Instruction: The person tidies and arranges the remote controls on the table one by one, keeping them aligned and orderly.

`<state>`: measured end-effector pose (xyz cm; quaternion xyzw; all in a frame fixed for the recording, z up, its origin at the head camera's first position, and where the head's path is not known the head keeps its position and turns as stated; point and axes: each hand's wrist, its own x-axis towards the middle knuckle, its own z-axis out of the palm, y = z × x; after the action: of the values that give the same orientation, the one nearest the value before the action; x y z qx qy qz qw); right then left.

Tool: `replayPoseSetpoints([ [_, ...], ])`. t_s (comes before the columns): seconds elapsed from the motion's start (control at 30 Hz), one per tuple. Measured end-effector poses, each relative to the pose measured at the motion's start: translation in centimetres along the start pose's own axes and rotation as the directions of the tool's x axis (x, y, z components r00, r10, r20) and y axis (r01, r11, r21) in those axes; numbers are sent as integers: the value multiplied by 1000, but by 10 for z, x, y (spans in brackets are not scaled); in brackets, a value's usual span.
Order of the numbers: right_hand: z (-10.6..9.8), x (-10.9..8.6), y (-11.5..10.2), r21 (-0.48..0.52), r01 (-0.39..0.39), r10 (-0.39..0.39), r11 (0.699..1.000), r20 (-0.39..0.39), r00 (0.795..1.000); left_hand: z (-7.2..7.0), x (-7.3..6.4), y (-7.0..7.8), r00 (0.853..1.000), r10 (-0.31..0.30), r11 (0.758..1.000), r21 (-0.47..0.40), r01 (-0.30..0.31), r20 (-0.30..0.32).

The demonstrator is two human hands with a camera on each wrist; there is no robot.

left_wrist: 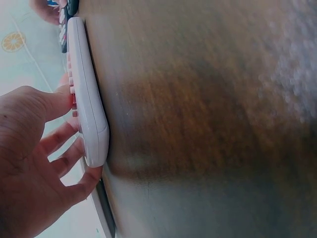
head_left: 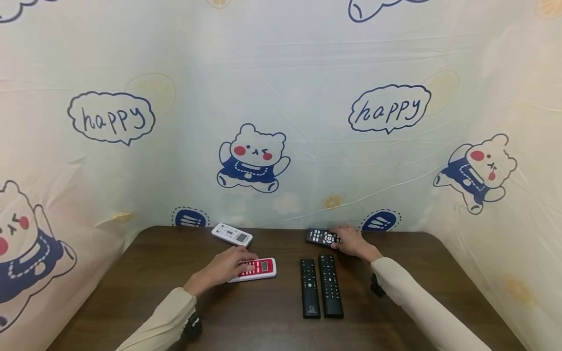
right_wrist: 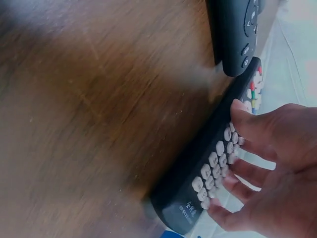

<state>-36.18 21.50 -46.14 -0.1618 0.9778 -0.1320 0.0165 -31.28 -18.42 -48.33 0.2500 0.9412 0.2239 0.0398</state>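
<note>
A red-and-white remote control (head_left: 266, 267) lies on the table under my left hand (head_left: 226, 265). In the left wrist view the thumb is against its buttons, and bent fingers (left_wrist: 79, 188) reach round one end of its white casing (left_wrist: 89, 94). Toward the table's far edge, my right hand (head_left: 353, 242) holds a black remote with pale buttons (head_left: 318, 236). The right wrist view has that thumb on the long near edge of the black remote (right_wrist: 183, 183), with the other fingers curving to its far side.
A white remote (head_left: 231, 234) lies at the back, left of centre. Two long black remotes, one (head_left: 310, 287) beside the other (head_left: 330, 287), lie lengthwise between the hands. A patterned cloth (head_left: 316, 165) hangs behind the brown table (head_left: 254, 317).
</note>
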Motion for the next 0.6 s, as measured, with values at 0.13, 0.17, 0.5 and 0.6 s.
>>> replayPoseSetpoints([
  [0.13,-1,0,2,14,7,-7,1000,7,1000,0,0,0,1000,1,1000,2,-1,2],
  [0.17,-1,0,3,5,19,-19,1000,1,1000,0,1,0,1000,2,1000,2,-2,3],
  [0.5,-2,-6,-3,-124,114,-119,986,-33,992,-1,2,3,1000,-7,1000,-8,7,1],
  [0.6,-4,-6,-5,-108,124,-127,986,-21,992,-1,1,2,1000,-27,1000,-10,27,-1],
])
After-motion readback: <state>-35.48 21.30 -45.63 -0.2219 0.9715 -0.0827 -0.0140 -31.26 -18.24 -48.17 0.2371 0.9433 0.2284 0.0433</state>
